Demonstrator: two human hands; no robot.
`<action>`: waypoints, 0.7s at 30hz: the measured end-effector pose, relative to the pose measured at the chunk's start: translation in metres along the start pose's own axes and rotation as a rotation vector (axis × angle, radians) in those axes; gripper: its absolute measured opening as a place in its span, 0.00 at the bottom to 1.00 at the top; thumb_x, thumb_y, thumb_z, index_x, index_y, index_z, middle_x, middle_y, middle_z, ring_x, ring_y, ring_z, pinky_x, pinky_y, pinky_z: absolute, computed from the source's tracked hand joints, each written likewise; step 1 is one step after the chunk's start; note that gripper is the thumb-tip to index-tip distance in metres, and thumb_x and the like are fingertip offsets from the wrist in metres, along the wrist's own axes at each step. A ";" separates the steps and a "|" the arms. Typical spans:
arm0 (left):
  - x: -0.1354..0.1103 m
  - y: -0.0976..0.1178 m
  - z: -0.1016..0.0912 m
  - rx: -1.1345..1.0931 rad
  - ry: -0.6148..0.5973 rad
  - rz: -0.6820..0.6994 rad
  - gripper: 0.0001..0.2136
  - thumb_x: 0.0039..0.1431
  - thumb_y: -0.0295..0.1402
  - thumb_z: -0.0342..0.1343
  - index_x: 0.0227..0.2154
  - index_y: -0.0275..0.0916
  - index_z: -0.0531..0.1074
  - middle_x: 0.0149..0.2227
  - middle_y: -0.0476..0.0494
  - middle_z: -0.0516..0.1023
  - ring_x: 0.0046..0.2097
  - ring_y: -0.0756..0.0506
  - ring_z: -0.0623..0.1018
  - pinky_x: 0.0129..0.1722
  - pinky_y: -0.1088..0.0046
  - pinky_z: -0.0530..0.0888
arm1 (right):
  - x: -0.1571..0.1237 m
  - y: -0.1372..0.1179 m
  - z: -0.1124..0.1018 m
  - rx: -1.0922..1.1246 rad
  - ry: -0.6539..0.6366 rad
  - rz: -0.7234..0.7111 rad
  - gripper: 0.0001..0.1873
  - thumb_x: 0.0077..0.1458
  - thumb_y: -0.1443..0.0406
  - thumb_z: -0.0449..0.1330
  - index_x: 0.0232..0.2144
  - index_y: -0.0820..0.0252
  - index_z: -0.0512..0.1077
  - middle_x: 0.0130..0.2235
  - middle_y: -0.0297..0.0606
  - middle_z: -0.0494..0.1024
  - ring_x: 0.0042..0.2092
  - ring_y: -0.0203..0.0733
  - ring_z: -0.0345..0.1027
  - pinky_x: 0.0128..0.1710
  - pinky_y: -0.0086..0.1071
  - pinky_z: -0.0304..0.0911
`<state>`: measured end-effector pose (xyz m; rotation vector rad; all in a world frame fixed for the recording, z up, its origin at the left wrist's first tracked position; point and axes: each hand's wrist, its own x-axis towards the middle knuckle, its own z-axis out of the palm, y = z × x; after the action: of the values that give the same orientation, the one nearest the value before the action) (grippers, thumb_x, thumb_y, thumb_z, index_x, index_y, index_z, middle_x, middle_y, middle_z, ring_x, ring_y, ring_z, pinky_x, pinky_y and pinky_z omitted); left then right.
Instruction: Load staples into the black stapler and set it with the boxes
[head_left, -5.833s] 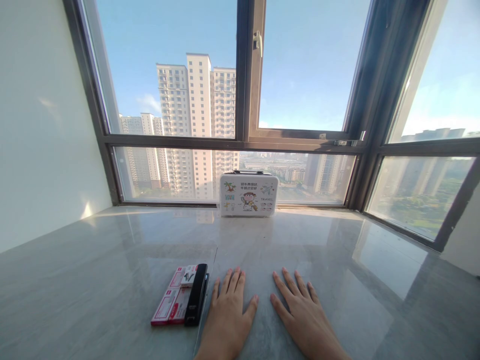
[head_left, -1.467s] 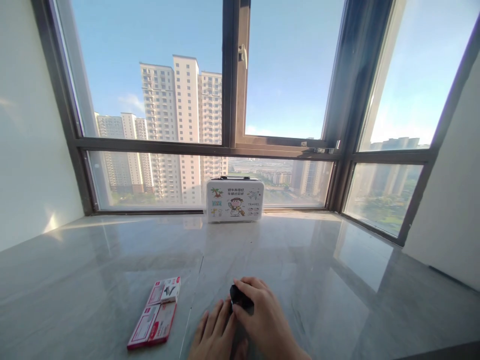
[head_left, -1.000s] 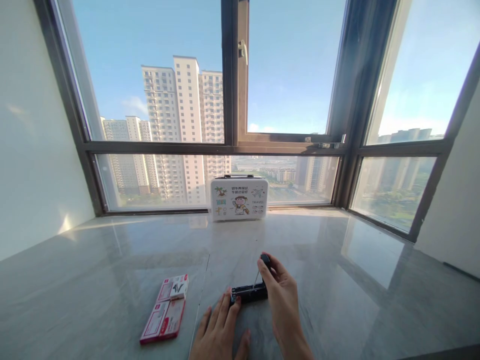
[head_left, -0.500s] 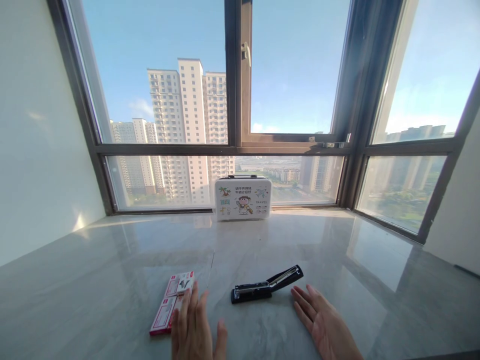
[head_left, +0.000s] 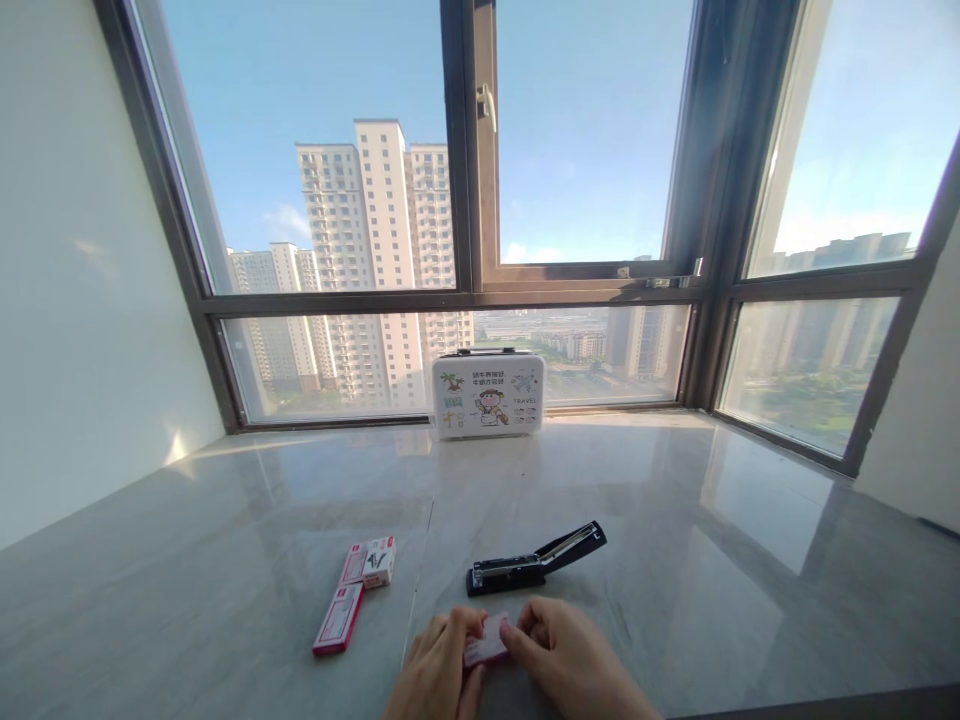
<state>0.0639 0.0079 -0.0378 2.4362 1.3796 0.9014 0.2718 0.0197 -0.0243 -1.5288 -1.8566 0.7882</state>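
Observation:
A small pink-and-white staple box (head_left: 489, 640) is held low in front of me, between both hands. My left hand (head_left: 436, 668) is closed round its left end. My right hand (head_left: 566, 655) pinches its right end with the thumb and bent fingers. Just beyond the hands lies a black stapler (head_left: 510, 574), its top arm swung up and back to the right. To the left, flat pink-and-white boxes (head_left: 339, 620) rest on the surface, with a small white box (head_left: 379, 562) bearing a stapler picture against them.
At the back, a white case (head_left: 488, 397) with cartoon prints and a black handle stands upright against the window. All of this sits on a grey marble-patterned sill (head_left: 247, 560). Dark window frames (head_left: 585, 298) run along the back, and a white wall (head_left: 67, 300) rises at left.
My left hand has moved right from the box group, with one staple box taken from it. My right hand has come in from the right of the stapler and closed on that box.

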 end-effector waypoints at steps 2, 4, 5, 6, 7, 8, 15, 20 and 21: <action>0.014 0.007 -0.007 -0.121 -0.045 -0.003 0.15 0.55 0.28 0.55 0.47 0.44 0.70 0.47 0.44 0.79 0.50 0.43 0.78 0.52 0.68 0.74 | 0.005 0.004 0.000 0.009 0.035 0.021 0.17 0.59 0.55 0.57 0.27 0.61 0.74 0.26 0.35 0.76 0.29 0.36 0.66 0.26 0.27 0.50; 0.023 0.011 -0.009 -0.210 -0.057 -0.030 0.20 0.53 0.28 0.57 0.50 0.43 0.68 0.47 0.44 0.79 0.51 0.42 0.77 0.54 0.66 0.72 | 0.009 0.013 -0.008 0.015 0.045 0.027 0.17 0.60 0.56 0.56 0.27 0.62 0.73 0.27 0.35 0.76 0.29 0.37 0.66 0.26 0.27 0.51; 0.026 0.011 -0.008 -0.244 -0.061 -0.057 0.22 0.52 0.28 0.58 0.51 0.43 0.67 0.48 0.44 0.78 0.52 0.42 0.76 0.54 0.65 0.72 | 0.009 0.018 -0.014 0.012 0.041 0.027 0.17 0.60 0.56 0.56 0.27 0.62 0.73 0.26 0.35 0.76 0.29 0.37 0.65 0.26 0.27 0.51; 0.028 0.011 -0.008 -0.272 -0.066 -0.088 0.23 0.52 0.28 0.58 0.52 0.43 0.67 0.48 0.43 0.78 0.52 0.42 0.76 0.55 0.65 0.71 | 0.010 0.024 -0.020 0.004 0.039 0.031 0.17 0.60 0.56 0.56 0.26 0.62 0.73 0.26 0.35 0.75 0.28 0.37 0.65 0.26 0.27 0.50; 0.028 0.011 -0.007 -0.295 -0.069 -0.118 0.23 0.51 0.28 0.58 0.52 0.42 0.67 0.48 0.43 0.78 0.52 0.42 0.76 0.55 0.65 0.71 | 0.010 0.031 -0.028 -0.006 0.039 0.039 0.18 0.60 0.55 0.56 0.26 0.62 0.72 0.25 0.35 0.75 0.27 0.36 0.64 0.25 0.27 0.49; 0.029 0.011 -0.006 -0.312 -0.071 -0.142 0.22 0.51 0.28 0.58 0.52 0.42 0.68 0.47 0.43 0.78 0.51 0.43 0.77 0.55 0.65 0.71 | 0.009 0.037 -0.035 -0.017 0.038 0.051 0.18 0.60 0.55 0.55 0.26 0.62 0.72 0.24 0.35 0.74 0.26 0.36 0.63 0.24 0.27 0.48; 0.024 0.008 -0.004 -0.374 -0.052 -0.180 0.23 0.52 0.29 0.58 0.53 0.43 0.68 0.48 0.44 0.77 0.50 0.44 0.76 0.54 0.68 0.71 | -0.001 0.047 -0.065 -0.198 0.070 0.104 0.14 0.60 0.56 0.56 0.34 0.61 0.72 0.22 0.32 0.72 0.26 0.38 0.64 0.27 0.29 0.49; 0.026 0.007 -0.007 -0.366 -0.087 -0.175 0.23 0.50 0.32 0.61 0.52 0.43 0.70 0.48 0.44 0.76 0.50 0.43 0.76 0.53 0.68 0.71 | 0.000 0.004 -0.059 -0.379 0.025 -0.142 0.08 0.55 0.60 0.60 0.37 0.51 0.77 0.26 0.31 0.76 0.30 0.40 0.67 0.29 0.30 0.48; 0.027 0.007 -0.008 -0.353 -0.096 -0.176 0.23 0.50 0.33 0.62 0.51 0.43 0.70 0.48 0.44 0.77 0.50 0.43 0.76 0.52 0.68 0.71 | 0.003 -0.005 -0.057 -0.402 -0.012 -0.187 0.06 0.53 0.61 0.62 0.34 0.49 0.79 0.27 0.31 0.77 0.30 0.40 0.68 0.29 0.30 0.48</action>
<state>0.0740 0.0258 -0.0170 2.0353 1.2562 0.8860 0.3120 0.0258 0.0160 -1.5511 -2.2261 0.3513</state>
